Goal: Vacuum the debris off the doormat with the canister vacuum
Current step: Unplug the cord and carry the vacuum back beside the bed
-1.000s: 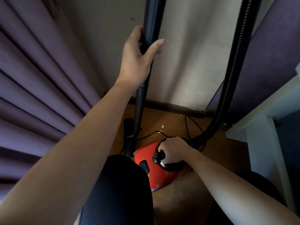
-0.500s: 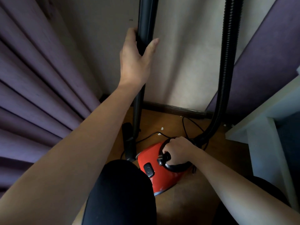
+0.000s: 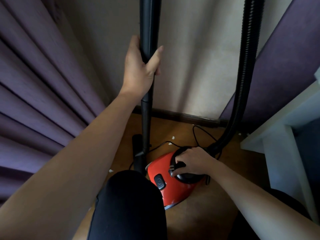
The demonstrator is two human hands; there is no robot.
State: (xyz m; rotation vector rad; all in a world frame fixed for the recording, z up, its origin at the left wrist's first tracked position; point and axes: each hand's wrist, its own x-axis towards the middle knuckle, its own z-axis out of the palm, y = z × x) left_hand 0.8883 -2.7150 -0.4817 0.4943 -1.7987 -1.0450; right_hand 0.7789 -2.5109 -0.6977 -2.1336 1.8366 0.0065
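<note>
Purple curtain [image 3: 43, 84] hangs left of the red canister vacuum [image 3: 160, 164], which sits on the wooden floor [image 3: 199, 215]. Above and left of the canister, the left grip [image 3: 140, 70] wraps fingers and thumb round the upright black wand [image 3: 149, 23]. On the canister's top, the right grip [image 3: 192, 161] curls over its black handle [image 3: 187, 178]. The ribbed hose [image 3: 249, 49] rises from the canister's right.
</note>
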